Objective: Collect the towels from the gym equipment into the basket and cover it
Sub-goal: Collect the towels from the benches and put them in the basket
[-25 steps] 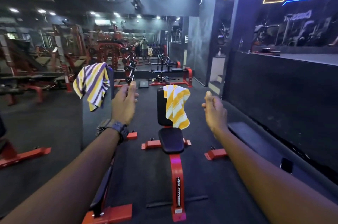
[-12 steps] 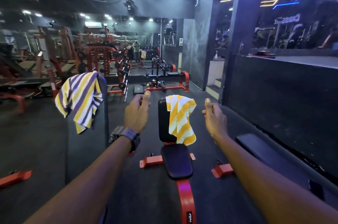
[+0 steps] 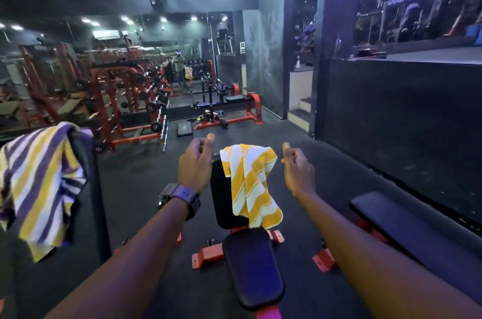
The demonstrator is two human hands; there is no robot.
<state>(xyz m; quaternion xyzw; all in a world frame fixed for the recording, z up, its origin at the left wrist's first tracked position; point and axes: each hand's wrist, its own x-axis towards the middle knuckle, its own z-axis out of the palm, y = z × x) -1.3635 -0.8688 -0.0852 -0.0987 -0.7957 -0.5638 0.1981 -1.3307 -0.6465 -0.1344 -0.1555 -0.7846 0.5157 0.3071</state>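
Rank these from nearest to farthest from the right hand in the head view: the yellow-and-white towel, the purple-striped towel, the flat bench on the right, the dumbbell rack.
1. Yellow-and-white towel: draped over the upright bench back, just left of the right hand.
2. Flat bench: low, off to the right.
3. Purple-striped towel: far left, hanging on another bench back.
4. Dumbbell rack: well back on the left.

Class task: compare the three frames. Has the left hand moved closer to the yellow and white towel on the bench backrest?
Yes. The left hand now sits just left of the yellow and white towel on the bench backrest, closer than before. It holds nothing.
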